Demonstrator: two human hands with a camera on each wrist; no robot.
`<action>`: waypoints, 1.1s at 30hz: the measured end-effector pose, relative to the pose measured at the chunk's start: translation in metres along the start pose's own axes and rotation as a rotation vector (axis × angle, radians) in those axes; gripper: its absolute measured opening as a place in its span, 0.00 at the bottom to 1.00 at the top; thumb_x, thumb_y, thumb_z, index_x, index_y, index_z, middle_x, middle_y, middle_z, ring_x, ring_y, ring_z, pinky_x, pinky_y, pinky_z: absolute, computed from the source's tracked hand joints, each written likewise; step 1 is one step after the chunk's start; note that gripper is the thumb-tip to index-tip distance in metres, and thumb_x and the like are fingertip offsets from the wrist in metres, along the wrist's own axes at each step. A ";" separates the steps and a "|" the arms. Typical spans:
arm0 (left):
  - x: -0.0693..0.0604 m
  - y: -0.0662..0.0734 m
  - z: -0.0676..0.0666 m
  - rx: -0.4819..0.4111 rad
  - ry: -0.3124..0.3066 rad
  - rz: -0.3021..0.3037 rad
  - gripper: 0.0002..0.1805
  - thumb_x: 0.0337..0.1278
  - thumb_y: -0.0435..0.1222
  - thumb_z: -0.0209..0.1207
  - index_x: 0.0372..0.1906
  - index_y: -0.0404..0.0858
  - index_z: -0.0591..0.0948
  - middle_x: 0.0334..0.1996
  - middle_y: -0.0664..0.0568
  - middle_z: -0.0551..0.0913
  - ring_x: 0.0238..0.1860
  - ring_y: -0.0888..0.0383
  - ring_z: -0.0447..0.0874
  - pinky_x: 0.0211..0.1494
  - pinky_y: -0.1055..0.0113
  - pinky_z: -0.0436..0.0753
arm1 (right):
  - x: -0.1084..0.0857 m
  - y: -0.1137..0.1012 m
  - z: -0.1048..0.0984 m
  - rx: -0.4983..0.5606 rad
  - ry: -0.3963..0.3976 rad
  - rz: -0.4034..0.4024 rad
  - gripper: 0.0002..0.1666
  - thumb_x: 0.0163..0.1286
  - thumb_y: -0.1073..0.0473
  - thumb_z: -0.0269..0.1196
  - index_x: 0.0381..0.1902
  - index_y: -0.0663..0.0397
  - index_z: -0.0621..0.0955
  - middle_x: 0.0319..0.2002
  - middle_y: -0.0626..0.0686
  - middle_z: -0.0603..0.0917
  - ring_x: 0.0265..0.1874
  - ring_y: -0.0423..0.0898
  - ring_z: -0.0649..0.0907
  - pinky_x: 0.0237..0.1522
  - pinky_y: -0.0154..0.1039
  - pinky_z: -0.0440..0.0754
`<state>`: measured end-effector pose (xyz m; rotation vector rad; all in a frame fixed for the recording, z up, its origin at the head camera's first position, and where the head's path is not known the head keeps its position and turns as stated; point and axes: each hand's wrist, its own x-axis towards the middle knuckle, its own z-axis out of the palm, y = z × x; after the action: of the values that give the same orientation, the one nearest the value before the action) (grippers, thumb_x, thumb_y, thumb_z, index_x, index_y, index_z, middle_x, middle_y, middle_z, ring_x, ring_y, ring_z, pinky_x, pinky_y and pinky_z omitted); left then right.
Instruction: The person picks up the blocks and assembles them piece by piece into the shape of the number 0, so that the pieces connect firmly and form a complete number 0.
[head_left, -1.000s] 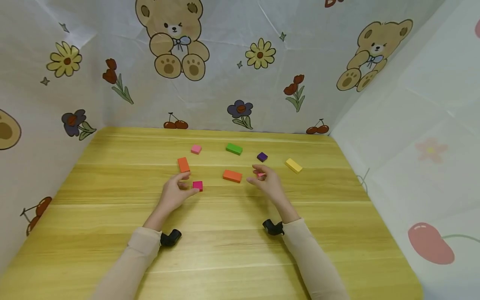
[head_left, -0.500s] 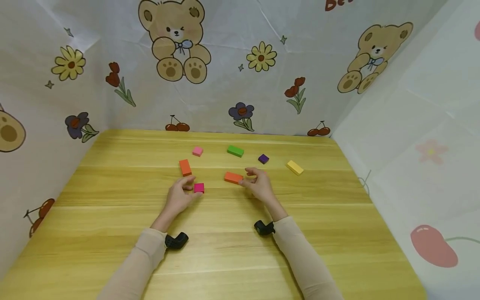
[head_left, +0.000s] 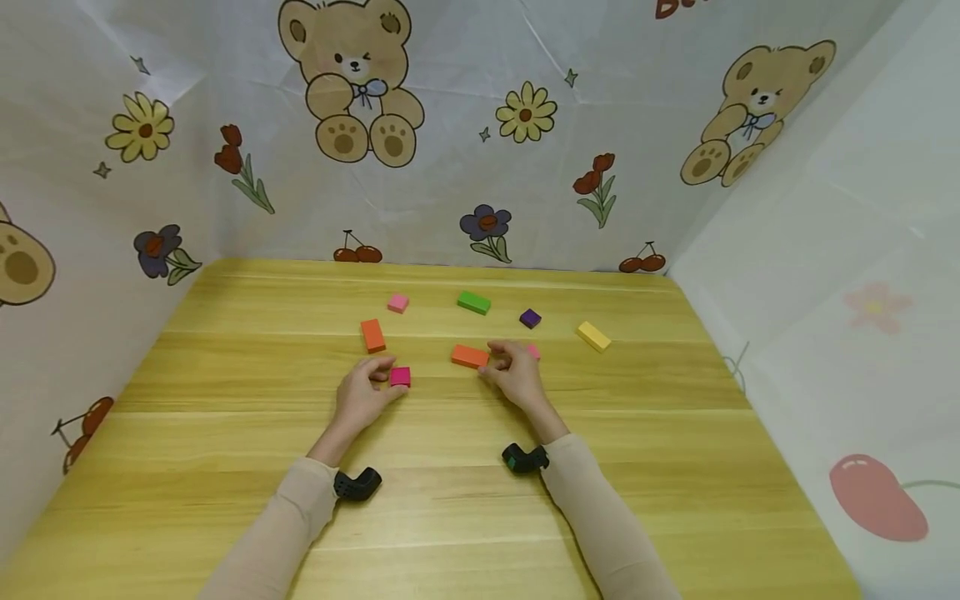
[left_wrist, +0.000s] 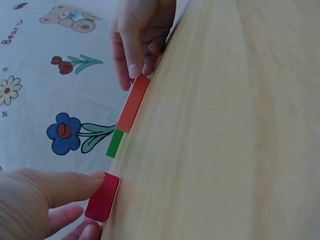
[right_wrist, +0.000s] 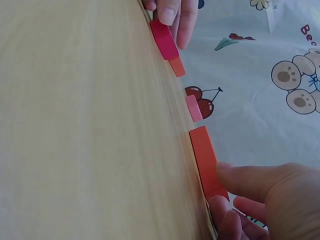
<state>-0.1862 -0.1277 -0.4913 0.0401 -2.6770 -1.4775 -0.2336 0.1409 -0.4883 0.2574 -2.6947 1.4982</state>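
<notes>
1. Since a second ago, the right hand (head_left: 519,379) has shifted leftward near the centre of the frame, from over the pink block (head_left: 533,352) to the right end of an orange block (head_left: 470,357); the pink block now peeks out just right of its knuckles.
2. Less change shows in the left hand (head_left: 363,396): its fingers have drawn in closer to the magenta block (head_left: 401,377), left of centre.
3. All the blocks have kept their places on the desk (head_left: 442,500); the whole view has drifted slightly.
4. Right grip: thumb and fingers stand on either side of the orange block's right end, the thumb against its side in the right wrist view; I cannot tell whether they pinch it.
5. Left grip: thumb at the magenta block's near edge, fingers by its far side; whether they hold it firmly, I cannot tell.
6. Farther up the desk lie a second orange block (head_left: 372,336), an upper pink block (head_left: 398,303), a green block (head_left: 474,302), a dark purple block (head_left: 530,318) and, at right, a yellow block (head_left: 594,337).
7. Lettering (left_wrist: 11,32) on the printed cloth (left_wrist: 30,55) reads "Bear" at upper left of the left wrist view, with a further small mark; at the head view's top right it is cut off after "Be".
</notes>
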 end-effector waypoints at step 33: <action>-0.002 -0.001 0.001 0.041 0.020 0.020 0.20 0.48 0.35 0.73 0.50 0.36 0.86 0.44 0.45 0.83 0.42 0.50 0.82 0.44 0.61 0.80 | 0.000 0.000 0.003 -0.090 0.010 -0.030 0.19 0.58 0.65 0.72 0.48 0.61 0.85 0.36 0.57 0.82 0.34 0.48 0.83 0.37 0.35 0.80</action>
<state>-0.1847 -0.1273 -0.4923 0.0311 -2.6839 -1.4086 -0.2335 0.1388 -0.4902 0.2839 -2.7289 1.3617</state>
